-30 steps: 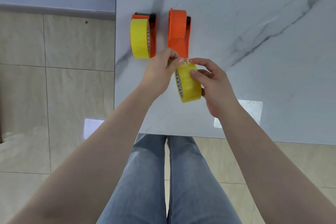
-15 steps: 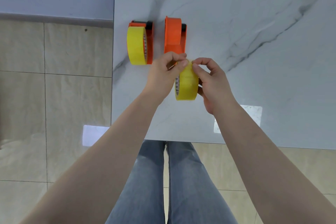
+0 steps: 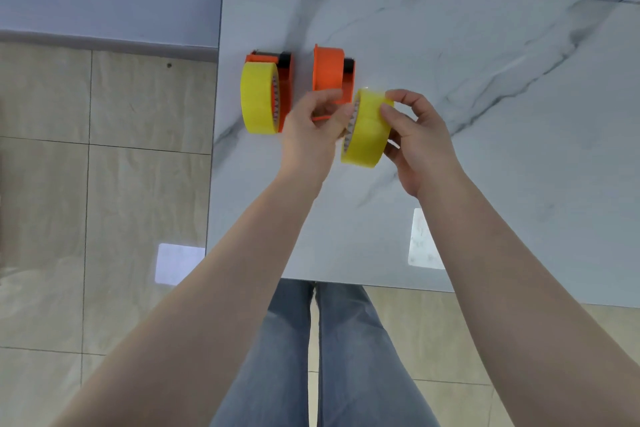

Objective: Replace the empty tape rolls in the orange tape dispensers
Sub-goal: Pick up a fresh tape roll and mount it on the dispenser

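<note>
- The white marble-patterned tabletop (image 3: 485,149) has its left edge and near edge in view; the wide stretch to the right of the hands lies bare, while the far right runs out of frame.
- Beige floor tiles (image 3: 104,201) fill the left side, and blue-jeaned legs (image 3: 311,357) show under the table's near edge.
- The left-hand orange plastic tape dispenser (image 3: 284,94) stands near the table's left edge, loaded with a yellow tape roll (image 3: 258,99).
- The second orange plastic tape dispenser (image 3: 329,71) stands just beside it, to its right; its near end is hidden behind the left hand, so its hub cannot be made out.
- The loose yellow tape roll (image 3: 367,126) is held on edge above the table, just in front of the second dispenser, its pale inner core facing left.
- The right hand (image 3: 420,146) grips the loose roll, thumb on its outer band and fingers curled behind it.
- The left hand (image 3: 311,135) pinches at the roll's upper left rim; it seems to hold the tape's free end, though that is too small to tell.
</note>
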A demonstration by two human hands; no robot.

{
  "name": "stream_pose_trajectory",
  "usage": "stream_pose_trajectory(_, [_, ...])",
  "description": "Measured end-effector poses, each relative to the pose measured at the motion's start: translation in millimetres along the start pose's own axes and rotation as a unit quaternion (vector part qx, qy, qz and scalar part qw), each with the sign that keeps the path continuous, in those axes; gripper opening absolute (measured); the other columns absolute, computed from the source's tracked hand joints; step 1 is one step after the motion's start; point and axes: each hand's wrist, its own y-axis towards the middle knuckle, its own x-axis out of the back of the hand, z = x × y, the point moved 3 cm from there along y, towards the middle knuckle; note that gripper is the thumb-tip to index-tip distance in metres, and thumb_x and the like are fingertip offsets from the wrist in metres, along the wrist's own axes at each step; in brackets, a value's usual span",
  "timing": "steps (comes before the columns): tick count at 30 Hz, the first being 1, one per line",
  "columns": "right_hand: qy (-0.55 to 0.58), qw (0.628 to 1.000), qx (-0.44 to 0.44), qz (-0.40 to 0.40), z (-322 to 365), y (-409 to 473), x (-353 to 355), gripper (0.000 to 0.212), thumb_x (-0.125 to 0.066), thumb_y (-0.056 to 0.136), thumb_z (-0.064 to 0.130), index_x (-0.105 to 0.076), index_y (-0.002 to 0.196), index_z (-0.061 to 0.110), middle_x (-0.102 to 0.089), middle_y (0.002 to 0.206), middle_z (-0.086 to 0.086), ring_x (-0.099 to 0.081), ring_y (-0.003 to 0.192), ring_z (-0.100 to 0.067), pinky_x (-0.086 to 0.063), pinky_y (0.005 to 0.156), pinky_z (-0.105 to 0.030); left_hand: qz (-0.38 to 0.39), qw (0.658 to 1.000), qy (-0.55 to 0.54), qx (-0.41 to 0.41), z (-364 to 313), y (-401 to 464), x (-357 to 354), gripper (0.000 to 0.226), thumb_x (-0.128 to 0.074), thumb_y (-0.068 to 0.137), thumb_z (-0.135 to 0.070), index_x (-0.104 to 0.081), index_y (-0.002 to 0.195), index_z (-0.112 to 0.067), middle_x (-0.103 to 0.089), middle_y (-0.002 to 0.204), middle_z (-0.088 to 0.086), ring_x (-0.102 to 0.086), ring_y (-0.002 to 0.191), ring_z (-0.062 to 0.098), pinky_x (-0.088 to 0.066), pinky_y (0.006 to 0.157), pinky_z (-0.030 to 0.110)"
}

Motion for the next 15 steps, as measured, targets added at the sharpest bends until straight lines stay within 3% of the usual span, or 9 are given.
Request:
stream_pose_trajectory(2, [0.004, 1.000, 0.006, -0.013, 6.9, 11.1, 1.4, 0.016, -0.062, 0.092, 0.007, -0.059, 0.101, 0.021, -0.067, 0.078, -0.001, -0.064, 0.063, -0.010, -0.052, 0.064, -0.028, -0.055, 0.998, 0.010, -0.010, -2.1, 11.9, 4.1, 0.026, -0.069, 0.087, -0.015, -0.061, 0.112, -0.013, -0.064, 0.097, -0.001, -0.061, 0.085, 0.007, -0.053, 0.083, 0.019])
stream_pose_trajectory(4, [0.005, 1.000, 0.011, -0.019, 14.3, 22.8, 1.1, 0.017, -0.062, 0.092, 0.007, -0.059, 0.102, 0.020, -0.067, 0.081, -0.001, -0.063, 0.063, -0.011, -0.052, 0.064, -0.028, -0.092, 0.995, 0.026, -0.004, -5.8, 25.9, 7.7, 0.034, -0.069, 0.087, -0.015, -0.057, 0.118, -0.009, -0.060, 0.102, -0.004, -0.057, 0.085, 0.002, -0.047, 0.077, 0.008])
stream_pose_trajectory(7, [-0.011, 1.000, 0.023, -0.015, 24.3, 39.9, -3.5, 0.017, -0.063, 0.092, 0.008, -0.060, 0.104, 0.021, -0.067, 0.083, 0.000, -0.063, 0.065, -0.012, -0.052, 0.065, -0.028, -0.089, 0.995, 0.046, 0.028, -8.0, 47.8, 8.7, 0.044, -0.066, 0.090, -0.019, -0.051, 0.131, -0.012, -0.060, 0.117, -0.001, -0.057, 0.099, 0.009, -0.046, 0.087, 0.019])
stream_pose_trajectory(11, [-0.027, 0.999, 0.028, -0.005, 33.1, 57.8, -14.6, 0.016, -0.063, 0.092, 0.010, -0.060, 0.102, 0.022, -0.067, 0.082, 0.001, -0.063, 0.062, -0.011, -0.052, 0.063, -0.026, -0.040, 0.996, 0.060, 0.050, -8.1, 67.5, 8.1, 0.049, -0.059, 0.094, -0.020, -0.045, 0.141, -0.019, -0.061, 0.126, 0.003, -0.057, 0.108, 0.015, -0.045, 0.091, 0.025])
stream_pose_trajectory(15, [-0.036, 0.999, 0.024, -0.004, 34.5, 68.5, -24.4, 0.014, -0.065, 0.091, 0.012, -0.061, 0.100, 0.023, -0.067, 0.080, 0.002, -0.062, 0.062, -0.011, -0.051, 0.061, -0.024, -0.017, 0.997, 0.058, 0.055, -4.8, 75.8, 5.8, 0.043, -0.056, 0.096, -0.017, -0.050, 0.139, -0.020, -0.062, 0.113, 0.000, -0.059, 0.102, 0.014, -0.049, 0.095, 0.028])
